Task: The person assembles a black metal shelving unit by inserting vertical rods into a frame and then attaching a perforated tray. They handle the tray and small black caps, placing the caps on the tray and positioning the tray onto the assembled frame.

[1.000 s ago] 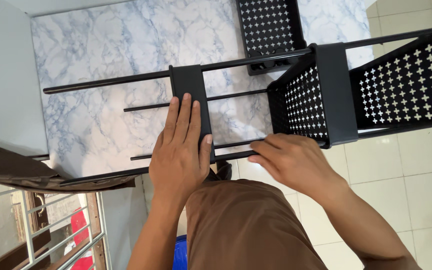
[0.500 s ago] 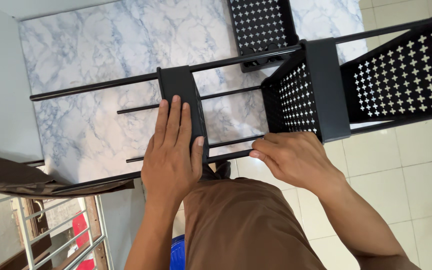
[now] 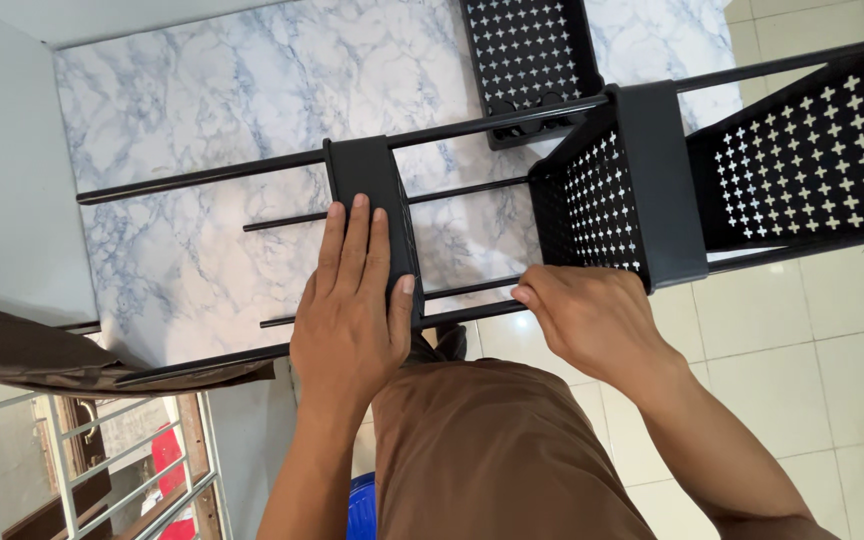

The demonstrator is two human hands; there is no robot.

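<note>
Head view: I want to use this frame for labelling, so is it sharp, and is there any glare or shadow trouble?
Head view: both the left hand and right hand are sharp, as are the cross cut-outs in the black basket; soft even daylight, a mild bright sheen on the marble floor, faint shadows only; straight rods bow slightly toward the edges.

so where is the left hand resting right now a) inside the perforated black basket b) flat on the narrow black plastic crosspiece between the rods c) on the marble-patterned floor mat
b, the left hand lies flat, fingers extended, on the narrow black plastic crosspiece that the thin black metal rods run through.
</note>
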